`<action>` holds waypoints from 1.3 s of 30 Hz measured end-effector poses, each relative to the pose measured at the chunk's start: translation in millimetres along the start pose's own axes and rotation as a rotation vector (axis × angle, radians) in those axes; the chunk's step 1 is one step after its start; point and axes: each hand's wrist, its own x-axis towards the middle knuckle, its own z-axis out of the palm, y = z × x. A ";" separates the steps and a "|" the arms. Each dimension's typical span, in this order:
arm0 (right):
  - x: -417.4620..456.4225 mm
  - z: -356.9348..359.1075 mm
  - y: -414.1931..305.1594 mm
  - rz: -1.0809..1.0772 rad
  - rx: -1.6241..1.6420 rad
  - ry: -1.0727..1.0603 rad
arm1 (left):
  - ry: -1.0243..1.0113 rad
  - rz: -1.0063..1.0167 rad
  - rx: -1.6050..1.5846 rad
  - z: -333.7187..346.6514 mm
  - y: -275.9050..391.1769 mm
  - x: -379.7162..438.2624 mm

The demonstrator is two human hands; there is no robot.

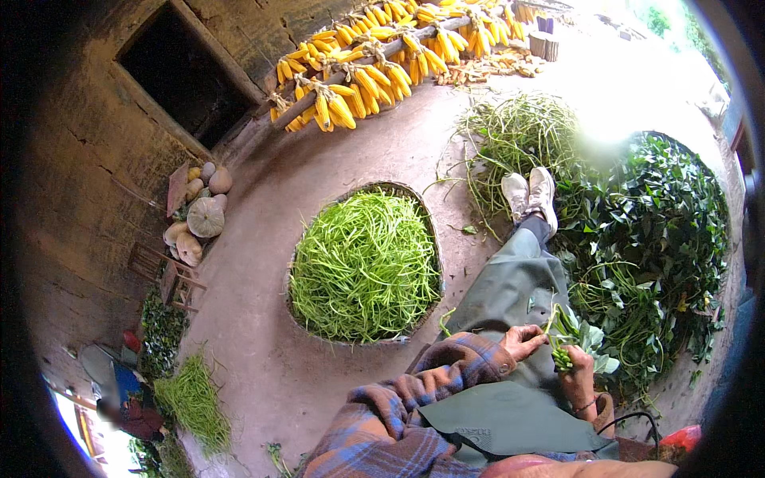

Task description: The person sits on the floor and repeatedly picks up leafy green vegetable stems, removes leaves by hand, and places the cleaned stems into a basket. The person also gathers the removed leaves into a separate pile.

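My right hand (577,371) is closed around a bunch of cut green stems (562,359), with broad leaves (588,337) sticking out beyond the fist. Close beside it, my left hand (521,343) pinches a thin green stem (550,319) between thumb and fingertips. Both hands are above my lap, over a grey-green apron (514,287). To the left of my legs stands a woven basket (443,263) heaped with trimmed green stems (367,266). A large pile of leafy vines (651,239) lies along my right side.
Stripped vines (526,128) lie beyond my shoes (529,194). Corn cobs (376,77) hang from poles by the wall. Pumpkins (206,216) and a wooden chair (182,287) stand at left. Another person (137,412) sits near a second stem pile (194,403).
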 end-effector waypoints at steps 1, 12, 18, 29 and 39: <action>-1.0 -0.9 1.7 -0.015 -0.013 -0.010 | -0.014 -0.029 0.011 -1.4 -7.3 3.6; -8.6 -14.8 -7.0 -0.059 -0.268 -0.085 | -0.016 0.014 0.458 16.5 7.4 -4.6; -7.9 -20.4 -20.7 -0.159 -0.398 -0.173 | -0.056 0.190 0.976 21.1 8.3 -12.5; 14.1 -138.0 -12.1 -0.186 -0.345 0.165 | -0.063 0.159 0.613 5.9 -26.5 0.9; 24.2 -51.7 -0.5 0.068 0.106 0.224 | -0.097 -0.149 -0.287 -20.7 60.5 -19.8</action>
